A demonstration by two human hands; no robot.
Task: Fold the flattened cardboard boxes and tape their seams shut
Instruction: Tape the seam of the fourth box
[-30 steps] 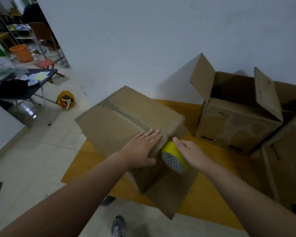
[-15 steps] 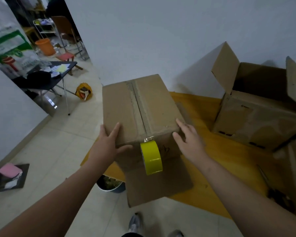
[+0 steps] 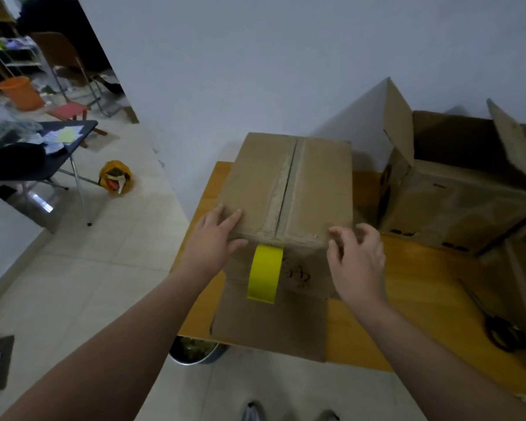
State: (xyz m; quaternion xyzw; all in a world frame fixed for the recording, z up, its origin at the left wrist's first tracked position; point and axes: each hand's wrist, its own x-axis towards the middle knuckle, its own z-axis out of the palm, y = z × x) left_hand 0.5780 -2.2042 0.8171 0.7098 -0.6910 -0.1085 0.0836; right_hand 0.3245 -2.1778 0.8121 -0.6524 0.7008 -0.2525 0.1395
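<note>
A folded cardboard box (image 3: 313, 183) stands on the yellow wooden table (image 3: 422, 287), its top flaps meeting in a centre seam that runs away from me. A yellow tape roll (image 3: 264, 273) hangs from the near end of that seam against the box's front face. My left hand (image 3: 216, 238) rests with straight fingers on the near left corner of the box top. My right hand (image 3: 357, 259) hovers at the near right corner with fingers loosely curled, holding nothing. A loose flap (image 3: 271, 323) sticks out from the box's base toward me.
An open cardboard box (image 3: 456, 189) with raised flaps stands at the right against the wall. Scissors (image 3: 498, 323) lie on the table's right side. A metal bowl (image 3: 195, 352) sits on the floor under the table edge. A folding table (image 3: 58, 147) stands at left.
The box has been turned so its seam points away from me and set down square. My right hand let go of the tape roll, which now hangs from the seam end. Both hands shifted to the near corners.
</note>
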